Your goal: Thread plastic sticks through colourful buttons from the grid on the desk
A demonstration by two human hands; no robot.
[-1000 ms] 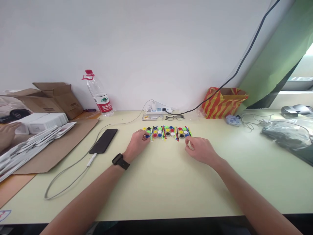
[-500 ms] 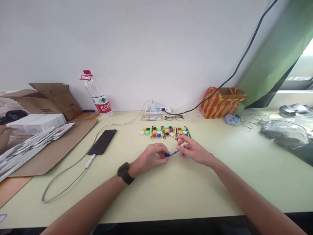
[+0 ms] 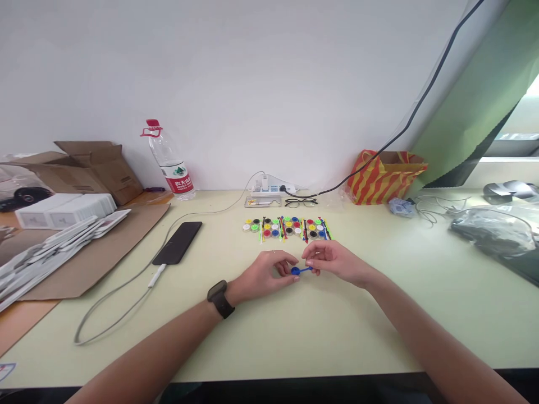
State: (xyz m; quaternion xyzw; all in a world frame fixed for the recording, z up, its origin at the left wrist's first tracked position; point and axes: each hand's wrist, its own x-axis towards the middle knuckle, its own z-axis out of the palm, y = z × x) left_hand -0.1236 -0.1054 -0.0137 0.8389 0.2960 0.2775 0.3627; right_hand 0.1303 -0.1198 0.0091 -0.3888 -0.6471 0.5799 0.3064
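Between the thumb and fingers of my left hand is a small blue round disc, held low over the tabletop. A thin blue strip runs from the disc to my right hand, which pinches its far end between thumb and forefinger. My left wrist wears a black watch. Just beyond both hands lie rows of small colored discs in yellow, green, red, black, white and blue. Thin colored strips lie between the groups of discs.
A black phone on a white charging cable lies to the left. Behind are a large water bottle, a power strip and glasses. Cardboard boxes stand far left, a red-yellow bag at the right.
My left hand has moved slightly right, nearer my right hand. The blue disc now shows more plainly, and less of the strip is visible between my hands.
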